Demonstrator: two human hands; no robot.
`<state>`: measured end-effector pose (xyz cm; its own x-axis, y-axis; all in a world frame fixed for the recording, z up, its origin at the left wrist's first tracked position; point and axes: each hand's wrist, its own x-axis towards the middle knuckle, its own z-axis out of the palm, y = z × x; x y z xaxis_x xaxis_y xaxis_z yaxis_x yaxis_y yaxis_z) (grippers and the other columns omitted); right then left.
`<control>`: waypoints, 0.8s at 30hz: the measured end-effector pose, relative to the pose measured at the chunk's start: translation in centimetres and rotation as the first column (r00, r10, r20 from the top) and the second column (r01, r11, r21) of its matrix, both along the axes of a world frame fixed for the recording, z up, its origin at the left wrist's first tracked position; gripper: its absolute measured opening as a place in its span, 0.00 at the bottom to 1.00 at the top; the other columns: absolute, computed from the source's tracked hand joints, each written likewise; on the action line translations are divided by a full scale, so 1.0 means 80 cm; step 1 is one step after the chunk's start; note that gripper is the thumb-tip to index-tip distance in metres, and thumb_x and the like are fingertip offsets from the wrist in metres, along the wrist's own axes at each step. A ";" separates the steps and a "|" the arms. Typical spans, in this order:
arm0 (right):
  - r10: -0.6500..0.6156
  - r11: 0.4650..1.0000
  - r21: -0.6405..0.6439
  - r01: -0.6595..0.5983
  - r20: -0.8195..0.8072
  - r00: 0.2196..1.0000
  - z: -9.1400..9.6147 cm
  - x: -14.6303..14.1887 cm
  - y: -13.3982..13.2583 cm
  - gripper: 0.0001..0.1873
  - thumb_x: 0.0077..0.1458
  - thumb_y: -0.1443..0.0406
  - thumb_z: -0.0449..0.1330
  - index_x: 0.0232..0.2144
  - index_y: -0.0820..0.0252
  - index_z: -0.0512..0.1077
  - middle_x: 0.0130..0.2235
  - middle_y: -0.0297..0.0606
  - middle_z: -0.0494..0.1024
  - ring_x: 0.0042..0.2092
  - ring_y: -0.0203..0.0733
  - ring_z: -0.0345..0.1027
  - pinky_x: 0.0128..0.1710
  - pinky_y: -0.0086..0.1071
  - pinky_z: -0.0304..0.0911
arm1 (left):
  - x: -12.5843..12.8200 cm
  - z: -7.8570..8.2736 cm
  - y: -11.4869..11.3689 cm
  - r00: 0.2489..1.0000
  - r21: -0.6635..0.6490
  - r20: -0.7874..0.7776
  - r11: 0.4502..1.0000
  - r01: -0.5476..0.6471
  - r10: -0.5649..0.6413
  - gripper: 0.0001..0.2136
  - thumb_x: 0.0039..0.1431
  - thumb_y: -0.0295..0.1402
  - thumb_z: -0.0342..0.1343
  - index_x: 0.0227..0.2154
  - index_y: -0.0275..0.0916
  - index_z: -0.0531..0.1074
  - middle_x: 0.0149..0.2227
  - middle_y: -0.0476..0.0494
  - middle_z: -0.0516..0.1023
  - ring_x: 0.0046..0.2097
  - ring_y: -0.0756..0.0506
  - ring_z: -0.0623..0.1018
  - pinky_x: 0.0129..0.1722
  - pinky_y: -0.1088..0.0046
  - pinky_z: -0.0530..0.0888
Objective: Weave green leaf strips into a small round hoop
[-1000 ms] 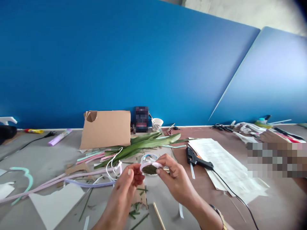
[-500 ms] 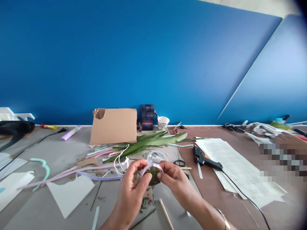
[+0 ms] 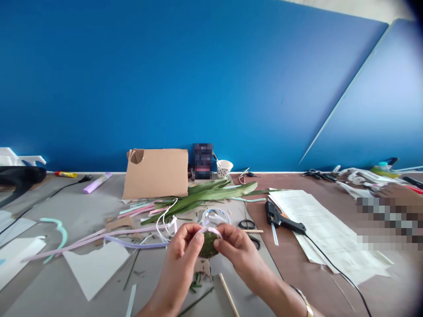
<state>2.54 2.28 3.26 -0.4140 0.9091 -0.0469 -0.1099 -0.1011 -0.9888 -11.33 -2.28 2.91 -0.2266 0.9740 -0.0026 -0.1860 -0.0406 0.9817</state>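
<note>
Above the middle of the table, my left hand [image 3: 181, 259] and my right hand [image 3: 243, 253] face each other. Both pinch a pale pink strip [image 3: 209, 230], which bends over the top of a dark green rounded piece [image 3: 208, 246]. My left thumb and fingers close on the strip's left side, my right ones on its right side. Fingers hide both ends of the strip and the sides of the green piece. Just beyond lies a roll of clear tape [image 3: 216, 211], and black-handled scissors [image 3: 247, 224] rest beside my right hand.
A cardboard sheet [image 3: 155, 174], long green leaves [image 3: 211, 193] and a paper cup [image 3: 225, 169] stand or lie at the back. To the right are a glue gun [image 3: 280, 220] and papers [image 3: 324, 233]. Pastel strips [image 3: 139, 242] cover the left. Another person's hand [image 3: 399, 196] is far right.
My hands have shifted slightly, and the pink strip's arch has flattened over the green piece. More of the green piece shows below it.
</note>
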 end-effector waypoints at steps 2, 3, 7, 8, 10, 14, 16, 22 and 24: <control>-0.007 1.000 0.007 0.007 0.023 1.000 -0.001 -0.001 0.000 0.07 0.43 0.63 0.62 0.24 0.63 0.70 0.23 0.29 0.66 0.27 0.32 0.56 0.29 0.28 0.53 | 0.001 0.000 0.002 1.000 -0.014 -0.018 1.000 -0.021 0.021 0.12 0.52 0.43 0.59 0.31 0.38 0.71 0.28 0.49 0.73 0.31 0.48 0.71 0.32 0.74 0.68; -0.011 1.000 0.011 0.011 0.034 0.999 -0.002 -0.001 0.000 0.07 0.43 0.64 0.61 0.24 0.63 0.70 0.23 0.30 0.67 0.27 0.33 0.56 0.29 0.28 0.53 | 0.002 -0.001 0.003 1.000 -0.022 -0.013 1.000 -0.021 0.021 0.12 0.52 0.42 0.59 0.30 0.38 0.71 0.27 0.49 0.73 0.31 0.48 0.71 0.32 0.75 0.68; -0.013 1.000 0.023 0.012 0.049 0.999 -0.005 -0.002 0.000 0.07 0.44 0.64 0.60 0.24 0.63 0.70 0.23 0.31 0.67 0.27 0.33 0.56 0.29 0.28 0.54 | 0.002 -0.003 0.003 0.998 -0.038 0.058 0.999 0.010 -0.008 0.11 0.51 0.40 0.60 0.30 0.37 0.71 0.27 0.50 0.73 0.31 0.50 0.70 0.32 0.76 0.67; -0.011 1.000 0.024 0.009 0.050 0.999 -0.006 -0.002 0.001 0.07 0.44 0.63 0.60 0.25 0.63 0.70 0.23 0.31 0.67 0.27 0.33 0.56 0.30 0.28 0.54 | 0.001 -0.004 0.002 0.997 -0.038 0.074 0.999 0.015 -0.012 0.11 0.51 0.40 0.60 0.30 0.37 0.71 0.28 0.50 0.73 0.31 0.50 0.70 0.32 0.76 0.67; -0.002 0.999 0.037 0.000 0.056 0.998 -0.008 -0.001 0.001 0.07 0.45 0.63 0.60 0.25 0.63 0.69 0.24 0.31 0.67 0.28 0.34 0.57 0.30 0.29 0.54 | 0.000 -0.005 0.001 0.994 -0.040 0.103 0.999 0.029 -0.025 0.11 0.51 0.40 0.60 0.32 0.37 0.72 0.30 0.49 0.74 0.33 0.49 0.71 0.35 0.76 0.68; -0.011 0.985 0.170 -0.010 0.120 0.993 -0.012 0.002 -0.001 0.06 0.50 0.64 0.57 0.26 0.62 0.68 0.25 0.33 0.67 0.29 0.36 0.58 0.31 0.31 0.57 | 0.001 -0.005 0.001 0.984 -0.039 0.174 0.998 0.050 -0.043 0.16 0.52 0.43 0.60 0.38 0.38 0.71 0.33 0.46 0.75 0.35 0.47 0.73 0.37 0.73 0.69; -0.091 0.916 0.401 0.014 0.173 0.981 -0.011 0.006 -0.002 0.04 0.52 0.68 0.55 0.27 0.61 0.68 0.27 0.34 0.68 0.31 0.38 0.60 0.34 0.33 0.58 | 0.003 -0.005 0.000 0.986 -0.001 0.167 1.000 0.022 -0.021 0.17 0.50 0.43 0.61 0.40 0.38 0.70 0.34 0.46 0.73 0.37 0.47 0.73 0.38 0.72 0.70; -0.317 0.253 0.967 -0.021 0.103 0.943 0.008 0.023 -0.010 0.18 0.50 0.80 0.49 0.41 0.59 0.67 0.38 0.40 0.66 0.40 0.42 0.60 0.42 0.41 0.59 | -0.001 -0.018 -0.012 0.981 0.301 -0.192 0.953 0.048 0.011 0.23 0.54 0.33 0.58 0.53 0.46 0.62 0.55 0.39 0.67 0.57 0.39 0.67 0.53 0.63 0.67; -0.320 0.198 0.980 -0.020 0.084 0.944 0.015 0.027 -0.010 0.20 0.49 0.81 0.48 0.41 0.60 0.66 0.39 0.41 0.65 0.41 0.42 0.60 0.42 0.42 0.60 | -0.004 -0.021 -0.015 0.943 0.435 -0.322 0.898 0.070 0.082 0.22 0.57 0.28 0.54 0.54 0.48 0.60 0.58 0.39 0.63 0.60 0.39 0.64 0.56 0.60 0.64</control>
